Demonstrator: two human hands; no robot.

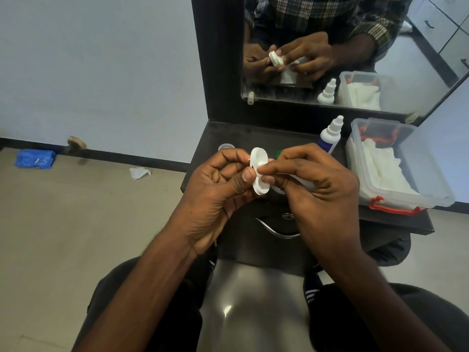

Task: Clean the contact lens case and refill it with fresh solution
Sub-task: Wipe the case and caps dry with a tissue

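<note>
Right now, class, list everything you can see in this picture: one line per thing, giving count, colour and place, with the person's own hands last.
Lens case: one, white, held up between both hands over the shelf.
Tissue: one, white, held in the right hand, pressed at the case.
Solution bottle: one, white with blue label, upright on the shelf beside the box.
Caps: one clear on the shelf's left; one green, mostly hidden behind the right hand.
Storage box: one, clear with red clips, right end of the shelf, white cloths inside.
Shelf: one, black, under the mirror.
Mirror: one, black-framed, on the wall.
Crumpled paper: one, white, on the floor.
Blue packet: one, on the floor by the wall.
Left hand: grips the case.
Right hand: holds the tissue.
</note>
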